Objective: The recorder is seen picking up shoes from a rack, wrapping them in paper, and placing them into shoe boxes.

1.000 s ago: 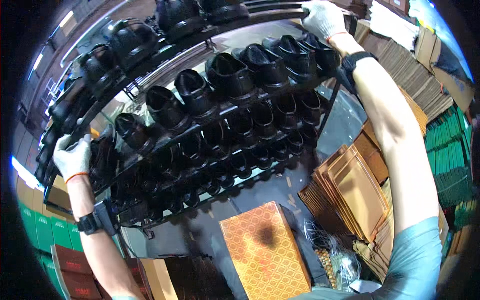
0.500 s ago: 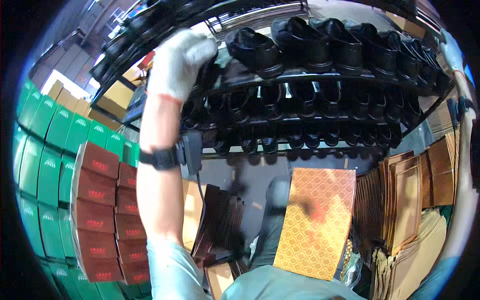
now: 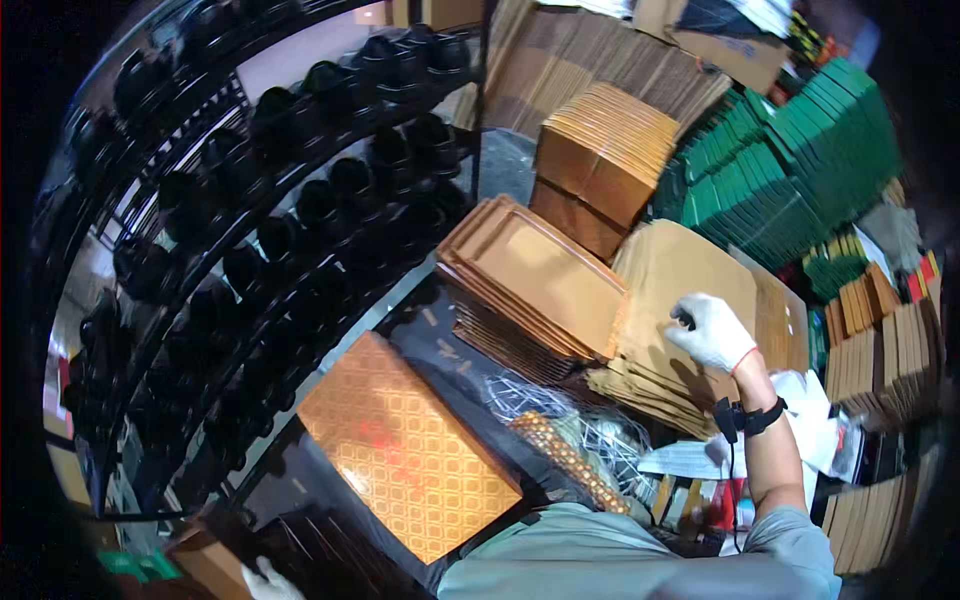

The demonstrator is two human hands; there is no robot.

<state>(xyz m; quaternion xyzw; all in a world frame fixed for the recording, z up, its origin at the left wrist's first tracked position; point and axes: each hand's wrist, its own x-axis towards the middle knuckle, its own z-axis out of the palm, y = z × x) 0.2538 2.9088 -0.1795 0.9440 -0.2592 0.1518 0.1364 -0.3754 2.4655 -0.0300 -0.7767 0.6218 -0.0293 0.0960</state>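
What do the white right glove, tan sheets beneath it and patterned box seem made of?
White right glove: probably fabric, matte, with a banded cuff. Tan sheets: likely paper, dull, thinly layered. Patterned box: perhaps coated cardboard, given its glossy highlights.

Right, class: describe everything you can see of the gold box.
The gold box is rectangular, with a shiny, card-like face covered in a repeating lattice pattern and red marks near the middle. It lies pattern up, set askew, between the black shoe rack and the person's clothing. Neither the left hand nor the right hand touches it. Its underside is hidden.
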